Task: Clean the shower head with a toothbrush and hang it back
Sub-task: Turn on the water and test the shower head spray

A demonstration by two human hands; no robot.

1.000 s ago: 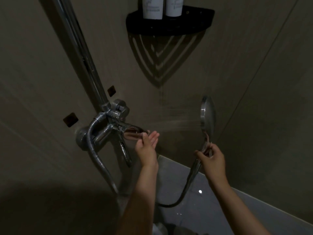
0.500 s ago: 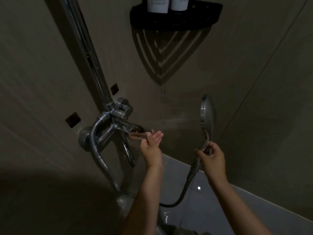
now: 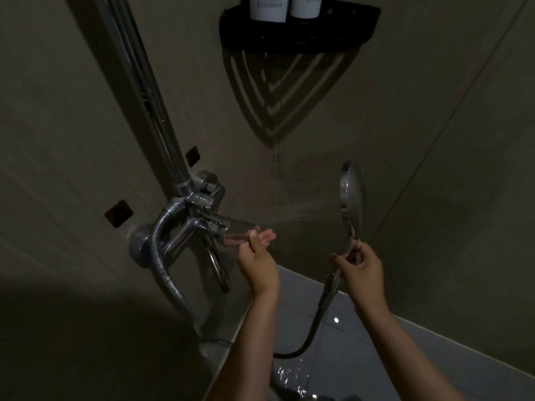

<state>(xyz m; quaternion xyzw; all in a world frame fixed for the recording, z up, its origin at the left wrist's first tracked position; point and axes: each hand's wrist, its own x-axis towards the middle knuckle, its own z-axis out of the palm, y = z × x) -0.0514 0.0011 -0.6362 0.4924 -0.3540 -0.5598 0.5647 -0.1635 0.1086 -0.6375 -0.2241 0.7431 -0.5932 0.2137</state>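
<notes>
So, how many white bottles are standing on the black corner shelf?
2: one white round bottle stands left on the black corner shelf, the second white bottle just right of it. Only their bottoms show; others could be hidden behind.

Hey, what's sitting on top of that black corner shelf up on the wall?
A left white bottle and a right white bottle stand on the black corner shelf. Their tops run out of frame, and the shelf's upper surface is hidden from below.

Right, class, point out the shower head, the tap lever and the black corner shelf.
shower head (image 3: 354, 195), head view, its rounded chrome back.
tap lever (image 3: 241, 226), head view, middle of the lever.
black corner shelf (image 3: 301, 39), head view, its front rim.
</notes>
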